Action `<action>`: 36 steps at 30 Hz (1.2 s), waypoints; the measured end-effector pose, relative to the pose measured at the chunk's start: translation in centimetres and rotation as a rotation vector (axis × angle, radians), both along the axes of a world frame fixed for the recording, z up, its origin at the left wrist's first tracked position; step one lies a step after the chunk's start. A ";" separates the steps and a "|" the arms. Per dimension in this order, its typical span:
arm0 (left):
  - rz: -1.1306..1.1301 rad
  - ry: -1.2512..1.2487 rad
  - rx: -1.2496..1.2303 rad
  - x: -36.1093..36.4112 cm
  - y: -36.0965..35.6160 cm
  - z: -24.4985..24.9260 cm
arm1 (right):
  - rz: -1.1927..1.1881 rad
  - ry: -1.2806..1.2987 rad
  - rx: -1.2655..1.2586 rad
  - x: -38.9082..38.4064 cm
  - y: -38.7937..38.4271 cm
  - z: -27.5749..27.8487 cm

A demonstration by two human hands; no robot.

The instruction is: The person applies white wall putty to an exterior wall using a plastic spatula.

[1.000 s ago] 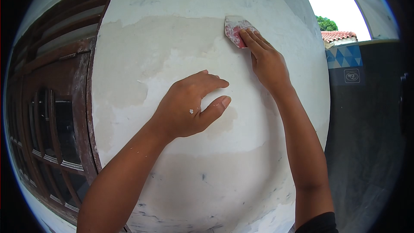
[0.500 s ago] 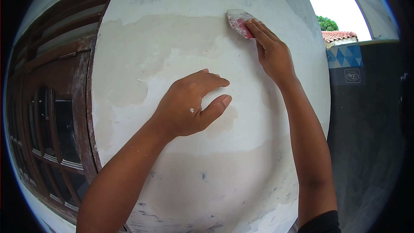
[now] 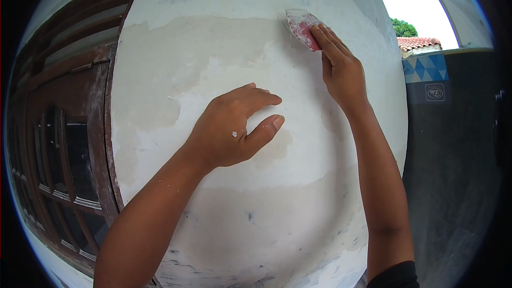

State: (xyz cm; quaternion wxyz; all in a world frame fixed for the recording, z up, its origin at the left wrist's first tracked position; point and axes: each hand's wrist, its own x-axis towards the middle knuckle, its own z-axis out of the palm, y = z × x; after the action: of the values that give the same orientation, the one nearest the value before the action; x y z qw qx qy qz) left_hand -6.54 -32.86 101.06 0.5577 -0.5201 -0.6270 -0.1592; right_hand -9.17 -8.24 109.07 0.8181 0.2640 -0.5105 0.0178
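High on the plastered wall [image 3: 213, 208], my right hand [image 3: 341, 64] grips a red putty scraper [image 3: 303, 29] smeared with white filler. Its blade points up and to the left, against the wall. My left hand [image 3: 232, 125] is held before the middle of the wall with thumb and fingers apart and nothing between them. A small white fleck sticks to the back of that hand. Damp-looking beige patches and whiter filled areas cover the wall, with dark streaks near the bottom.
A dark brown wooden door [image 3: 69, 128] with glass panes and a louvred top borders the wall at left. To the right stands a dark grey wall [image 3: 453, 154] with a blue-and-white patterned band [image 3: 426, 69]. Beyond are a tiled roof [image 3: 418, 43] and a tree [image 3: 404, 28].
My right hand and the scraper have shifted slightly to the right along the wall. The left hand keeps nearly the same place and pose.
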 end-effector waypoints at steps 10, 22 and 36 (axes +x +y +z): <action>-0.005 0.047 0.001 -0.1 0.0 0.1 | -0.203 -0.193 0.021 -0.8 0.7 -4.8; 0.003 -0.002 -0.003 -0.1 0.0 0.1 | -0.107 -0.089 -0.026 -0.4 -0.6 -2.9; -0.084 -0.054 0.019 0.4 0.0 0.1 | 0.000 -0.263 -0.169 3.0 -1.4 -14.1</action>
State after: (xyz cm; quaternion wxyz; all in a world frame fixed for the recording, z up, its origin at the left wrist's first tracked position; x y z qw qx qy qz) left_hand -6.18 -32.86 101.20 0.5381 -0.5363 -0.6180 -0.2023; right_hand -6.13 -9.60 94.97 0.7635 0.1893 -0.6101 0.0952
